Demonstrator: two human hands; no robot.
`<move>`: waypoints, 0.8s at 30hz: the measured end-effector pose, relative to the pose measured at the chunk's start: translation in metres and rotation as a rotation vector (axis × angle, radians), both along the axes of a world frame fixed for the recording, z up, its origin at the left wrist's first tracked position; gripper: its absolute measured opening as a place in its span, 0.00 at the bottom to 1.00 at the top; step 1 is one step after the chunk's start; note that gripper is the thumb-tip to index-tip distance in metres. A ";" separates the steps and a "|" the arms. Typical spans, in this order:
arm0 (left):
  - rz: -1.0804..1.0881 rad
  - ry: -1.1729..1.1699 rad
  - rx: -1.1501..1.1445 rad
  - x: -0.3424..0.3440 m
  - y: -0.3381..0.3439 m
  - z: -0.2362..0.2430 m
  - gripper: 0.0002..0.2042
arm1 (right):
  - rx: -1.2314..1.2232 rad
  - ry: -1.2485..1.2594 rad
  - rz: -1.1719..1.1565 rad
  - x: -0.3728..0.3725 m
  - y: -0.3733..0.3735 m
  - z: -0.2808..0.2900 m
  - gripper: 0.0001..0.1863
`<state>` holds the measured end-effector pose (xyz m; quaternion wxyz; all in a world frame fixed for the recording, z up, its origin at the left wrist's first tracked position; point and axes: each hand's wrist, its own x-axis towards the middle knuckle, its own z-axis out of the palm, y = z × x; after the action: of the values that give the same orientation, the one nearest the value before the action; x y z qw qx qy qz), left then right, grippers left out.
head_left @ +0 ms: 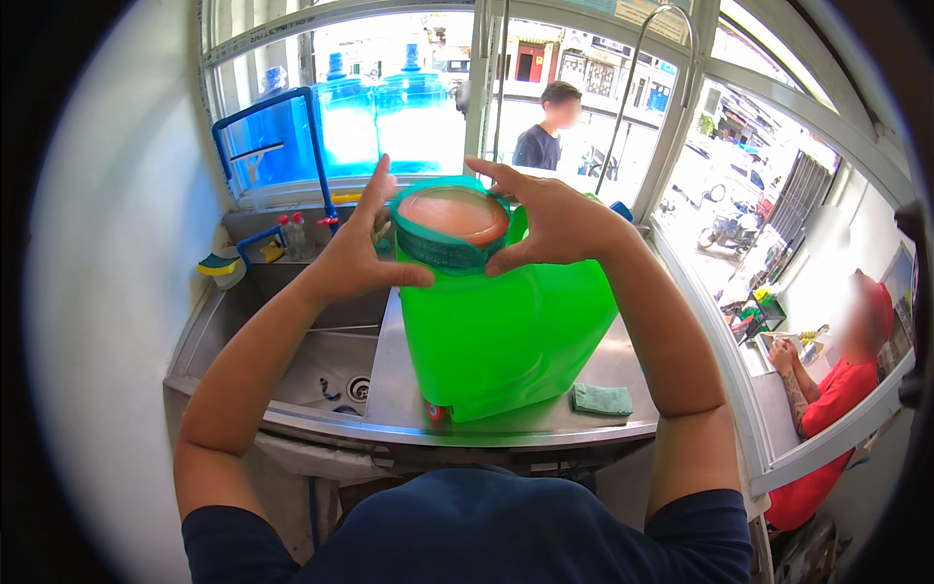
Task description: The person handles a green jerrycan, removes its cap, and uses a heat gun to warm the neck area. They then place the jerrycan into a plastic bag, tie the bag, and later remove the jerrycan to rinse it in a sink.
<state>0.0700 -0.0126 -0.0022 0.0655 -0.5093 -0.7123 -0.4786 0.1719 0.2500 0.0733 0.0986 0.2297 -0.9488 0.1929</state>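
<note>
A bright green plastic water container point(506, 336) stands upright on the steel counter, a small red spigot point(435, 412) low on its near left corner. On its top sits a round pinkish-orange lid point(452, 212), with a teal plastic film band point(438, 251) around its side and rim. My left hand point(365, 248) is at the band's left side, fingers pointing up and spread, thumb along the lower edge. My right hand point(555, 219) curves round the right side, index finger stretched past the far rim and thumb tip at the band. Neither hand looks closed.
A folded green cloth point(601, 400) lies right of the container. Left is a steel sink point(311, 370) with blue pipes point(316, 146), small bottles point(292, 236) and a sponge point(220, 265). Blue water jugs point(413, 117) stand behind the window. One person point(540, 141) is outside; another in red point(842, 389) sits right.
</note>
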 end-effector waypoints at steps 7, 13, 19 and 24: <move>-0.062 -0.196 0.093 0.004 0.006 -0.011 0.59 | -0.060 -0.100 -0.020 -0.011 0.002 0.005 0.67; 0.139 0.096 -0.251 0.007 -0.008 -0.013 0.55 | -0.037 -0.160 -0.007 -0.022 0.005 0.006 0.70; 0.015 -0.147 -0.097 0.002 -0.003 -0.027 0.53 | -0.077 -0.177 0.010 -0.026 0.008 0.006 0.72; -0.019 -0.150 0.139 0.003 0.009 -0.034 0.61 | -0.026 -0.249 0.000 -0.028 0.008 0.006 0.71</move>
<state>0.0726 -0.0037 -0.0361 0.0424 -0.4729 -0.6753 -0.5643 0.1439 0.2576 0.0794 -0.0168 0.2026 -0.9512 0.2323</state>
